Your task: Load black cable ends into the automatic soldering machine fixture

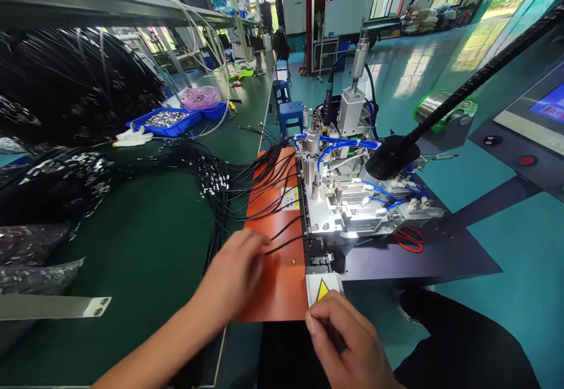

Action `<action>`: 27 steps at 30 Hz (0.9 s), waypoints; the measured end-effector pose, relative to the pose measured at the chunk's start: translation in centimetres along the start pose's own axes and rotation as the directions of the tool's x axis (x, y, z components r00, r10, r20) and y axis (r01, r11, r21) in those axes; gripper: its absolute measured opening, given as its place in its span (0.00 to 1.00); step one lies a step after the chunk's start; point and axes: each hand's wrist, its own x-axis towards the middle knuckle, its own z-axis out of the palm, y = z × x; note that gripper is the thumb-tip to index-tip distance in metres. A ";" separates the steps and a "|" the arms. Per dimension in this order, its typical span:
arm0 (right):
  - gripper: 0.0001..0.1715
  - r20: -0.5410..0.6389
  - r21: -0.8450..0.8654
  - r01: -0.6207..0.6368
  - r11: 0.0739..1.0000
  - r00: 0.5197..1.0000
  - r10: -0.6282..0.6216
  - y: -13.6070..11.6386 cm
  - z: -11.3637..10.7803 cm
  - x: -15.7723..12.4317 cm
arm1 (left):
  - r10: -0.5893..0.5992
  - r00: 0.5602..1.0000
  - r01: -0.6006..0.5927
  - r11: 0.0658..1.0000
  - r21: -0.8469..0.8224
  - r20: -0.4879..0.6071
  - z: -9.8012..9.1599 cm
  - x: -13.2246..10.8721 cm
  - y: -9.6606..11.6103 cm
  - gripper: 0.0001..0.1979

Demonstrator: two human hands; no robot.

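Observation:
My left hand (238,268) is over the orange plate (282,295), slightly blurred, its fingers curled around a black cable (284,244) that runs to the edge of the machine. A second cable (286,227) passes by its fingertips. My right hand (348,342) is closer to me, thumb and index fingertip pinched together by the warning label (324,288); anything between them is too small to make out. Several black cables lie across the plate from a bundle with white connectors (214,184) toward the metal machine (352,201) with blue air tubes.
A black flexible arm (462,95) hangs over the machine. Red-handled scissors (409,240) lie on its base. On the green table (145,224) are blue trays (165,121) of small parts, a white glove (132,137) and piled cables. A control panel (529,136) stands at right.

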 end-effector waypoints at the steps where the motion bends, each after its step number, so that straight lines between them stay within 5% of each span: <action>1: 0.09 0.014 0.001 0.009 1.000 1.000 -0.009 0.0 0.2 -0.1 | -0.086 0.996 0.088 0.993 0.080 -0.023 -0.7 -0.4 -1.1 0.08; 7: 0.08 0.057 -0.019 0.070 0.997 0.996 -0.069 0.1 1.5 -0.4 | -0.458 0.886 0.396 0.827 0.398 0.070 -1.8 -3.6 -6.0 0.10; 12: 0.06 0.226 -0.069 0.195 0.978 0.958 -0.175 0.4 2.1 0.1 | -0.524 0.851 0.467 0.779 0.418 0.025 -0.5 -3.8 -5.8 0.05; 17: 0.06 0.272 -0.076 0.202 0.976 0.946 -0.174 0.2 2.5 0.3 | -0.534 0.845 0.473 0.744 0.471 -0.004 -1.0 -3.1 -5.2 0.08; 23: 0.07 0.321 -0.014 0.169 0.985 0.934 -0.156 0.0 3.8 0.5 | -0.556 0.831 0.526 0.770 0.362 -0.025 -2.9 -2.6 -5.8 0.10; 27: 0.07 0.400 0.095 0.080 0.992 0.910 -0.112 -0.9 5.4 0.9 | -0.645 0.764 0.633 0.754 -0.176 -0.014 -3.5 -2.7 -5.8 0.10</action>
